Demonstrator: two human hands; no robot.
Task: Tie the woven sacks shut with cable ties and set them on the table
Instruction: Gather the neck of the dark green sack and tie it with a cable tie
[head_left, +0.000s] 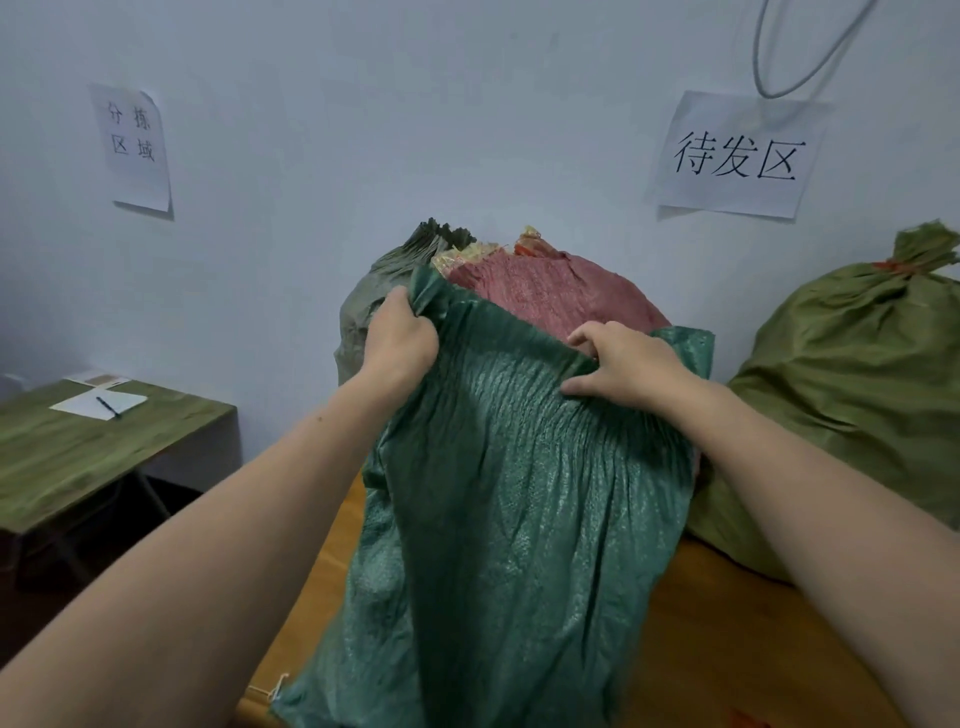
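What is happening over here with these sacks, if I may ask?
A person grips the mouth of a dark green woven sack with both hands: the left hand bunches its left corner, the right hand pinches the rim further right. It rests on the wooden table, its mouth not yet tied. A pink sack sits behind it, and an olive sack to the right is already tied with an orange tie.
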